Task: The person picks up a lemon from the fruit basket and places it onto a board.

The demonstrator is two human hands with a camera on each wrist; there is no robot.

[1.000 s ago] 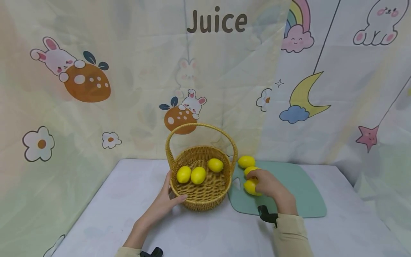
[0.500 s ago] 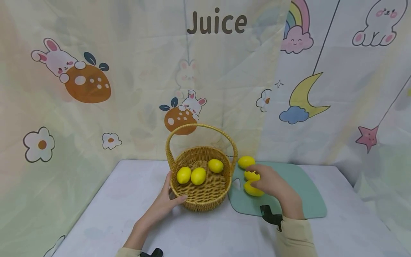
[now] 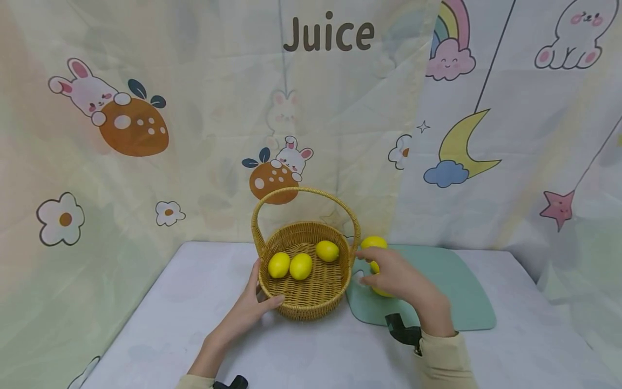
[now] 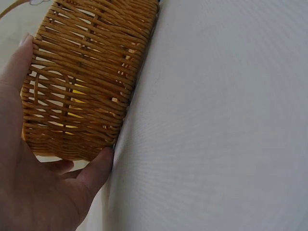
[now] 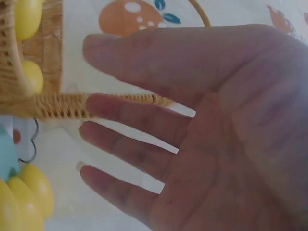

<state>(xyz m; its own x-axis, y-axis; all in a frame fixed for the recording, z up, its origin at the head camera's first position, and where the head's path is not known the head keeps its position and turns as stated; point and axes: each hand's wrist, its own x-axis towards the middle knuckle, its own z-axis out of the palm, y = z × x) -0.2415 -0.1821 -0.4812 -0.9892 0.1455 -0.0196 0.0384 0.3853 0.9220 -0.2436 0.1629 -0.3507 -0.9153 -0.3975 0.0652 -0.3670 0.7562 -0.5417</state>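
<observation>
Basket (image 3: 305, 313): one, woven, standing on the desk (image 3: 165, 319) with its handle arched above; the left wrist view crops it to part of the wall.
Lemons inside: three; a left lemon (image 3: 278, 265) and a centre lemon (image 3: 301, 266) side by side, a rear lemon (image 3: 328, 251) apart from them. Through the weave, the left wrist view gives only glimpses of yellow.
Lemons outside: three, lined up at the left end of the cutting board, just right of the basket; a far lemon (image 3: 374, 242), a middle lemon (image 3: 374, 267) nearly all covered, a near lemon (image 3: 383, 293) mostly covered.
Cutting board (image 3: 452, 281): one, green, partly behind the right arm.
Hands: two. The left hand (image 3: 251, 302) grasps the basket's left side, some fingers hidden behind it. The right hand (image 3: 399, 276) holds nothing, fingers extended, thumb apart, over the outside lemons; whether its fingertips touch the basket, I cannot tell.
Sleeves: two, beige, both cut off below.
</observation>
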